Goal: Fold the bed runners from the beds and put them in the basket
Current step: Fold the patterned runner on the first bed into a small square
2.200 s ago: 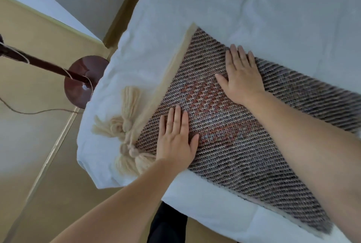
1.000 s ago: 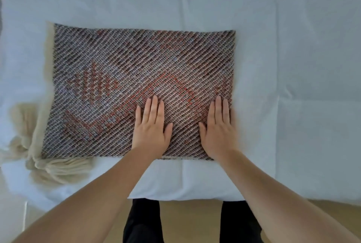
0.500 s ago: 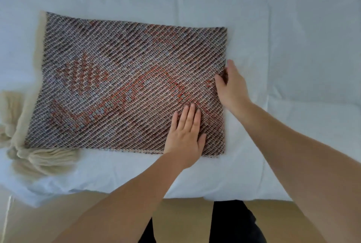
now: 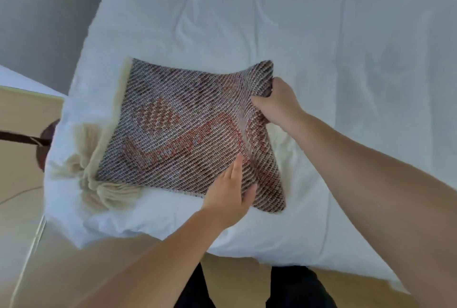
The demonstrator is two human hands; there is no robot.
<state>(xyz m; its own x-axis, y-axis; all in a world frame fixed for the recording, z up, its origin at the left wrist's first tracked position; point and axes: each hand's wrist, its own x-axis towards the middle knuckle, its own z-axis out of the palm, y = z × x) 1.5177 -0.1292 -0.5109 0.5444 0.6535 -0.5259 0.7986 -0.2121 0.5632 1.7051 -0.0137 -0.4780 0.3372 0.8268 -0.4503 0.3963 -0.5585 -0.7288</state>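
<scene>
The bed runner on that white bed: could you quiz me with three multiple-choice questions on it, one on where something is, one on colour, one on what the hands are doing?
1. Where are the cream tassels?
A. At the runner's left end
B. At its right end
C. Under the right hand

2. What colour is the bedding?
A. Red
B. White
C. Black

3. What is the right hand doing?
A. Hanging free
B. Gripping the runner's lifted right edge
C. Holding a basket

Answers:
1 A: the tassels lie bunched beside the bed runner's left edge.
2 B: the sheet is plain white.
3 B: its fingers close on raised fabric while the left hand lies flat.
</scene>
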